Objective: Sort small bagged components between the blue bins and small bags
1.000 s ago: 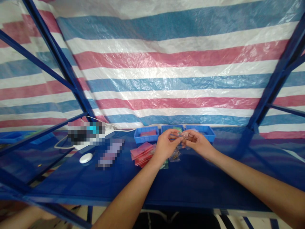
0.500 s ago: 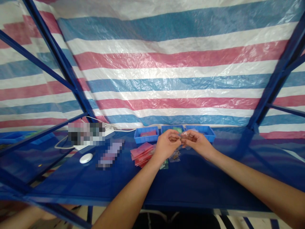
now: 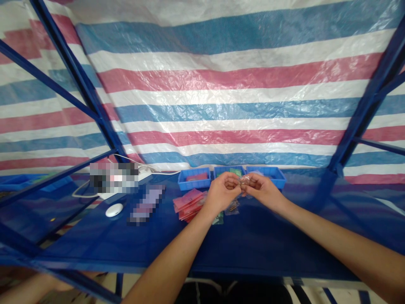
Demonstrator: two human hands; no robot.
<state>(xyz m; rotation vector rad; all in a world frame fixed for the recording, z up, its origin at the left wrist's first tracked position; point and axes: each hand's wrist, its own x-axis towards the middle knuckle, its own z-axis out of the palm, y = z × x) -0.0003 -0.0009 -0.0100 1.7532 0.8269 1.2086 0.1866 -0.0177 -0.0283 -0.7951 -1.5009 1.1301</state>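
My left hand and my right hand meet above the table, fingertips pinched together on a small clear plastic bag. What the bag contains is too small to make out. Under my hands lies another clear bag with small brass-coloured pieces in it. Left of it is a green packet, partly covered by my left wrist. A loose pile of red packets lies beside my left forearm.
Behind my hands stand three blue bins: the left bin with red packets, the middle bin with green ones, the right bin. A white round case and a power strip lie left. Another person's arm shows lower left.
Almost nothing differs. My fingers have shifted slightly on the clear bag, and a bit more of it shows between them.
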